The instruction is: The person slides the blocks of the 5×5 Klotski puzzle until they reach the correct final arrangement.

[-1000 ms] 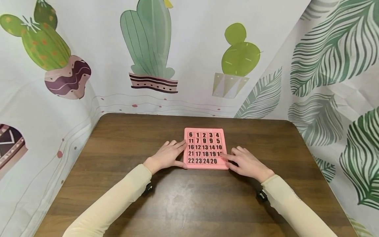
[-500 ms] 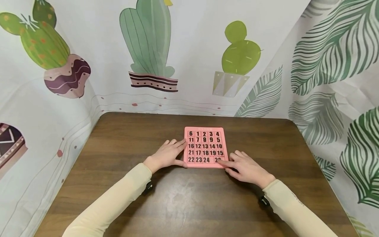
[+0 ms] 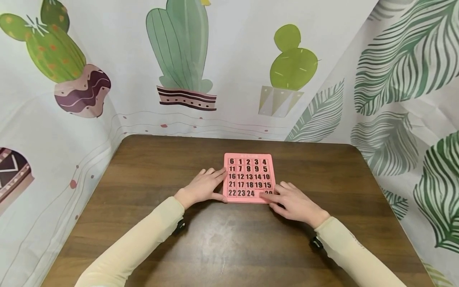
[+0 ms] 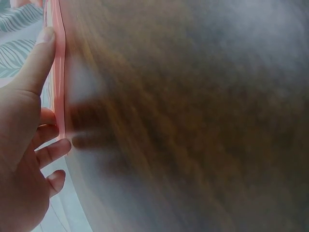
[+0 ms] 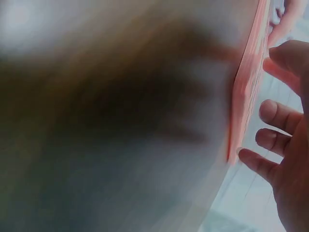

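Observation:
A pink sliding number puzzle [image 3: 249,172] lies flat on the brown table, its tiles printed with black numbers. Along its left edge my left hand [image 3: 201,187] rests with fairly straight fingers, the thumb at the lower left corner. My right hand [image 3: 295,202] is at the lower right corner, its index finger stretched over the bottom row. That finger partly covers the 20 tile [image 3: 268,192] in the last column. Its tip is by the gap left of that tile. In both wrist views the puzzle [image 4: 59,72] shows only edge-on, beside the fingers.
The wooden table [image 3: 161,159] reaches back to a white wall cloth [image 3: 236,59] printed with cacti and leaves. Dark wrist devices [image 3: 316,242] sit under both sleeves.
The 20 tile has slid right from the fourth column into the bottom right corner, leaving a gap behind it. My right index finger moved down, then slightly left. The left hand stayed put.

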Demonstrator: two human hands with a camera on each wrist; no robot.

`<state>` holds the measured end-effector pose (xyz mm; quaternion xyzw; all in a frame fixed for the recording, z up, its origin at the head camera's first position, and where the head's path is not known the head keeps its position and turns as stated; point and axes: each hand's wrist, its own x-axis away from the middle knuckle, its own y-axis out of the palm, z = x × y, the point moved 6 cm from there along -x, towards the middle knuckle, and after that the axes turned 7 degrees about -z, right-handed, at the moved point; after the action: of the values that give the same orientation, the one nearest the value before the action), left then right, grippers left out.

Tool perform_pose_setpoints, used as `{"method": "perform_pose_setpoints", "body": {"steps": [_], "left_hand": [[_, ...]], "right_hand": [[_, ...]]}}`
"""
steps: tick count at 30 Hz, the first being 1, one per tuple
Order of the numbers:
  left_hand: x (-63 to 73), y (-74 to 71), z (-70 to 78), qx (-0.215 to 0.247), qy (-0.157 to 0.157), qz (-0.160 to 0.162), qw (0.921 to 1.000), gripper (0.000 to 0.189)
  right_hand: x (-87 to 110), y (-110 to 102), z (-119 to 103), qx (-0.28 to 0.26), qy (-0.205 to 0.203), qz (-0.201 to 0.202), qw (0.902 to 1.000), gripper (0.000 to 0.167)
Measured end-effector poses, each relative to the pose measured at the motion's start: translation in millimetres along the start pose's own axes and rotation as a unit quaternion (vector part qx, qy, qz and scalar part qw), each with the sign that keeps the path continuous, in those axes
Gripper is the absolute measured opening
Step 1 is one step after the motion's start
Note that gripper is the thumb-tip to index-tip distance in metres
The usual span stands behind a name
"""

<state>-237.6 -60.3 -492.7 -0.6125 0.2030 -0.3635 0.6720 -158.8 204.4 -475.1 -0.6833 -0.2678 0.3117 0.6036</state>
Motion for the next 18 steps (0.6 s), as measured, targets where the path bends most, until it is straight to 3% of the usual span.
{"method": "perform_pose_setpoints", "body": {"steps": [7, 18], "left_hand": [[0.4, -1.1, 2.1, 0.008, -0.002, -0.006, 0.9999, 0.107], [0.1, -1.3, 0.1, -0.004, 0.004, 0.010, 0.9999, 0.107]], "right_hand": [[-20.9, 6, -11, 0.014, -0.013, -0.006, 0.9998, 0.043], [0.1, 1, 0, 0.016, 0.006, 0.005, 0.9998, 0.039]]}}
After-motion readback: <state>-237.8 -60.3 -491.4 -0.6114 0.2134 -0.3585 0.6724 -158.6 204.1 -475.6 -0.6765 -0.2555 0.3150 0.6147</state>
